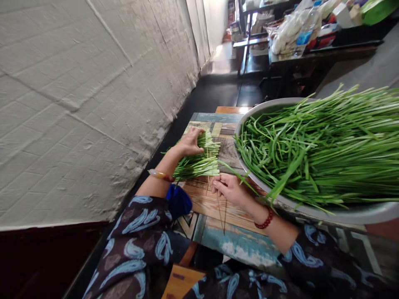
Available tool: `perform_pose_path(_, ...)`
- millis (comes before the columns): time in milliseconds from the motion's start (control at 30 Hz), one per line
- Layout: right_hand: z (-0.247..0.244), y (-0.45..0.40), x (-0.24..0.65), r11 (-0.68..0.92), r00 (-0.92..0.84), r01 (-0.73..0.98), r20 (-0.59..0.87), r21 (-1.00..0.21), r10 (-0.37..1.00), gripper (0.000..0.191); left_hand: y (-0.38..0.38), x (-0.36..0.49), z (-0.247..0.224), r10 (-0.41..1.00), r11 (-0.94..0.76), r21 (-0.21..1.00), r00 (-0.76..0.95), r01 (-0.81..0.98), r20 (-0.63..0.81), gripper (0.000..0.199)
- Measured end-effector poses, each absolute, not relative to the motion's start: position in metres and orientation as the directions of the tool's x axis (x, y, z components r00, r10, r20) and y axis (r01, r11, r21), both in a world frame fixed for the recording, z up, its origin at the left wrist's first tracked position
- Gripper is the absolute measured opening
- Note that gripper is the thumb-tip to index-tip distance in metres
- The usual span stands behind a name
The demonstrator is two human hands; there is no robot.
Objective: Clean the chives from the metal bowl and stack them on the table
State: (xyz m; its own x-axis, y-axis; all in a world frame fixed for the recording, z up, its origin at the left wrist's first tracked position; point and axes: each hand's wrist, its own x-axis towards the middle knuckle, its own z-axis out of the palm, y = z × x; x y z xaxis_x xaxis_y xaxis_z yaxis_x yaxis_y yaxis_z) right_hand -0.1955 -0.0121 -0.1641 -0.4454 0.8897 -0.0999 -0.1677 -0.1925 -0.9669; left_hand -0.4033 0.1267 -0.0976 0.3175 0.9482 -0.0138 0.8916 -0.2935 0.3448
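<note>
Several bundled green stalks (199,166) lie on the patchwork-patterned table (246,243), their pale cut ends facing right. My left hand (190,143) rests on top of the stalks, thumb and fingers spread over them. Just below and right of their ends, my right hand (227,187) pinches a thin tan strand (222,216), whose loose length hangs toward the table's near edge. Another part of the strand runs up across the stalks near their ends. One long green leaf lies between my right hand and the large metal basin (241,160).
Long green stalks (336,149) fill the basin on the right and reach over its rim. A white wall (93,104) runs along the left. Blue cloth (179,202) sits beside my left forearm. Farther back, a dark table holds a plastic bottle (305,35) and bags.
</note>
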Motion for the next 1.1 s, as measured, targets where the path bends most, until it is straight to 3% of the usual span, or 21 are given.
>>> perform_pose_path(167, -0.166, -0.002, -0.2, -0.221, -0.415, -0.135, -0.147, -0.966, 0.898, 0.021, 0.119, -0.436, -0.067, 0.975, -0.219, 0.57, 0.159, 0.792, 0.153, 0.073)
perform_pose_path(267, -0.167, 0.007, -0.205, -0.214, -0.403, -0.094, -0.159, -0.972, 0.901, 0.024, 0.115, -0.442, -0.062, 0.981, -0.173, 0.611, 0.083, 0.772, 0.173, 0.064)
perform_pose_path(400, -0.163, 0.003, -0.208, -0.158, -0.385, -0.056, -0.125, -0.986, 0.914, 0.019, 0.115, -0.437, -0.065, 0.988, -0.152, 0.661, 0.085, 0.735, 0.132, 0.036)
perform_pose_path(600, -0.148, -0.028, -0.211, 0.104, -0.5, 0.059, 0.061, -0.993, 0.864, 0.024, 0.105, -0.47, -0.043, 0.987, -0.154, 0.935, 0.007, 0.32, 0.16, 0.034)
perform_pose_path(733, -0.147, -0.035, -0.216, 0.145, -0.559, 0.054, 0.091, -0.988, 0.824, 0.028, 0.085, -0.517, -0.026, 0.939, -0.264, 0.949, -0.179, 0.174, 0.295, 0.035)
perform_pose_path(867, -0.153, -0.028, -0.219, 0.023, -0.503, -0.02, 0.03, -1.0, 0.863, 0.017, 0.064, -0.543, -0.015, 0.851, -0.397, 0.908, -0.315, 0.137, 0.42, 0.036)
perform_pose_path(1100, -0.163, 0.012, -0.227, -0.168, -0.287, -0.067, -0.142, -0.984, 0.947, 0.01, 0.044, -0.551, -0.004, 0.864, -0.363, 0.919, -0.313, 0.153, 0.394, 0.038)
